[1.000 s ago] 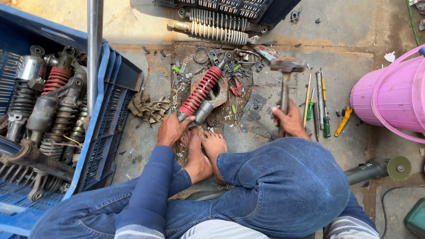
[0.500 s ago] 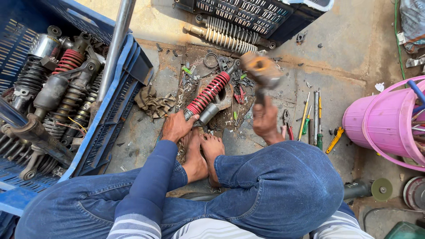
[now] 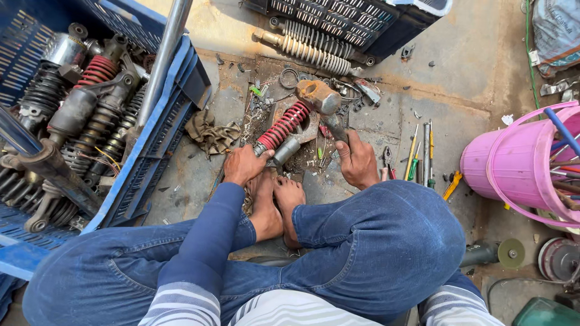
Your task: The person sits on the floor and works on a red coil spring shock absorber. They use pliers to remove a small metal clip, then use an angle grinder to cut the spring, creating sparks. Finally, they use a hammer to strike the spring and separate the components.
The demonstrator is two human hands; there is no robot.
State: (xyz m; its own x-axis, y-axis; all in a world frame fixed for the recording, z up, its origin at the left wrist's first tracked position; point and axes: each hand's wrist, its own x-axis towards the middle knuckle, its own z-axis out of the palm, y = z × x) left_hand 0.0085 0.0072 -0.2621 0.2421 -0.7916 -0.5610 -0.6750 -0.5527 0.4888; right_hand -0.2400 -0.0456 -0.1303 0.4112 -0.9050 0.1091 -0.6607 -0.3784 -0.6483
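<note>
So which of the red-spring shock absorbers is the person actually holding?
The red-spring shock absorber on the ground by the left hand, under the hammer; the other red one lies in the blue crate.

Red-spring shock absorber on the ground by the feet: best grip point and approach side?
Grip the red-spring shock absorber at its bare lower body, where the left hand already clamps it, coming from the person's side. The coils give a poorer hold, and the far end sits under the hammer in the right hand.

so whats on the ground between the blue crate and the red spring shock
In the head view, a crumpled brown rag lies on the floor between the blue crate and the red spring shock.
</note>
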